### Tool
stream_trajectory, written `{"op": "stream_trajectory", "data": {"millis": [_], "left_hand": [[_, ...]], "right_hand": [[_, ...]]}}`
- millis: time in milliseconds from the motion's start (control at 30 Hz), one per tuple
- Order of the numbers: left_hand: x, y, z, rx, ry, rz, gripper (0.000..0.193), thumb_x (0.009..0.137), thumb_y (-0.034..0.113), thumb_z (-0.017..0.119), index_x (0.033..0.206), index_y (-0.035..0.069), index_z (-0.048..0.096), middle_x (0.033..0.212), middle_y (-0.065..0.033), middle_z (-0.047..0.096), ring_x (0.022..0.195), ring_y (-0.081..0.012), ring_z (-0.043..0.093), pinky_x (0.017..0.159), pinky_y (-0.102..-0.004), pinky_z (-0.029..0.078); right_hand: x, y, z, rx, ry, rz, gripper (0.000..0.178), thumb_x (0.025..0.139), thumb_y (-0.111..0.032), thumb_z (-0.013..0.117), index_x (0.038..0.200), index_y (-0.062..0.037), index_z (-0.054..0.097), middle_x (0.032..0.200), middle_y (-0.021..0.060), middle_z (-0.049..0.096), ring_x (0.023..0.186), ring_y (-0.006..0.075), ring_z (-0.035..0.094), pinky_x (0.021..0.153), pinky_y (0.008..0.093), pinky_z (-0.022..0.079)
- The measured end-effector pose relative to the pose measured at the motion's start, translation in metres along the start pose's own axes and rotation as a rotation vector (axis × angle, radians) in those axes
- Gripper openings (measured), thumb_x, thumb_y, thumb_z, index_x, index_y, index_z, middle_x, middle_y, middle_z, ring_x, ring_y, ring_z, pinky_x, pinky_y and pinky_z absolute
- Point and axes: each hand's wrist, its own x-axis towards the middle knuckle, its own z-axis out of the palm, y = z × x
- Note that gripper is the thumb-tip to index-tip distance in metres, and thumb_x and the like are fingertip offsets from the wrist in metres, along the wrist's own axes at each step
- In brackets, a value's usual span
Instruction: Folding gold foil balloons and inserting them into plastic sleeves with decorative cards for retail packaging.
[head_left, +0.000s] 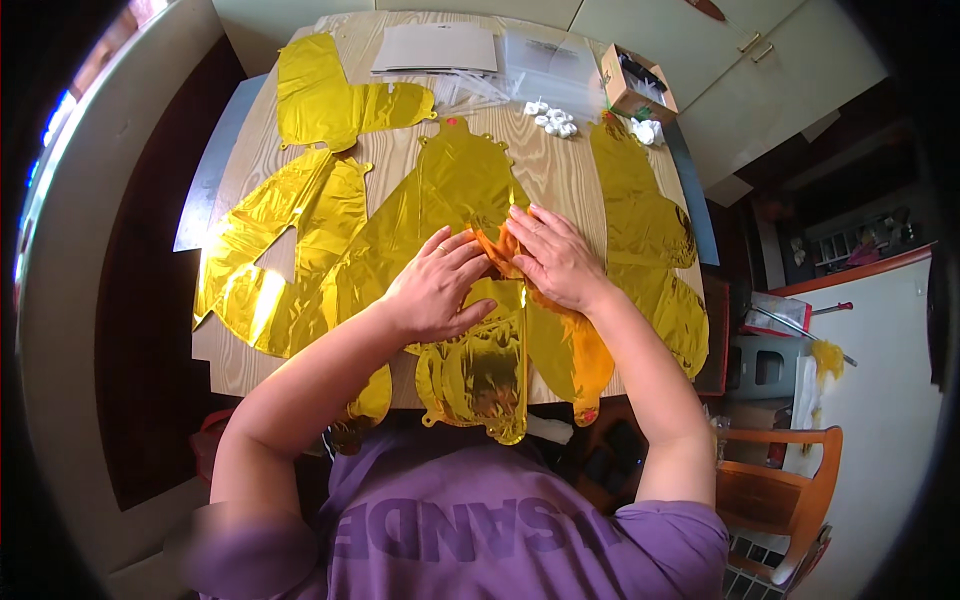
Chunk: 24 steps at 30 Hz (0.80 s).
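"Looking over at that table, can you see what the hands have got?"

"Something orange, thin and crumpled: the orange film. It's bunched between the two hands, on top of the middle gold foil."

"And the grip?"

"The left hand lies rather flat, fingers stretched out with their tips at the bunch, thumb spread away. The right hand is laid over the bunch's other side, fingers slightly bent. I can't tell whether it's pinching the film or only pressing on it."

"More orange shows beside the right forearm, doesn't it?"

"Yes, an orange strip running down toward the near edge. Whether it joins the bunch, the hand hides."

"That foil gets everywhere."

"A creased gold fold hangs over the near edge, by the purple shirt. Another foil piece sits at the far left, and one more lies along the right side."

"What's at the back?"

"A pale flat box, clear plastic sheets beside it, then a small open carton. White lumps sit in front of the plastic."
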Motion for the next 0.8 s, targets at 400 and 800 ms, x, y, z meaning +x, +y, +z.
{"op": "stream_trajectory", "data": {"millis": [400,800], "left_hand": [[-0.001,0.002,0.001,0.05,-0.018,-0.03,0.059,0.084,0.036,0.067,0.13,0.001,0.055,0.137,-0.0178,0.055,0.14,-0.0371,0.04,0.121,-0.0537,0.024],[0.005,-0.006,-0.018,-0.103,0.187,-0.125,0.052,0.085,0.024,0.071,0.129,0.003,0.053,0.136,-0.0199,0.055,0.132,-0.0383,0.048,0.115,-0.0503,0.032]], "right_hand": [[0.003,-0.007,-0.001,-0.006,-0.056,0.042,0.054,0.098,-0.027,0.061,0.148,-0.0097,0.048,0.156,0.0078,0.044,0.142,0.0371,0.038,0.117,0.0441,0.032],[0.007,-0.01,-0.005,-0.03,-0.236,0.113,0.064,0.1,-0.042,0.052,0.156,-0.0168,0.034,0.164,0.0099,0.028,0.149,0.0387,0.025,0.122,0.0485,0.02]]}}
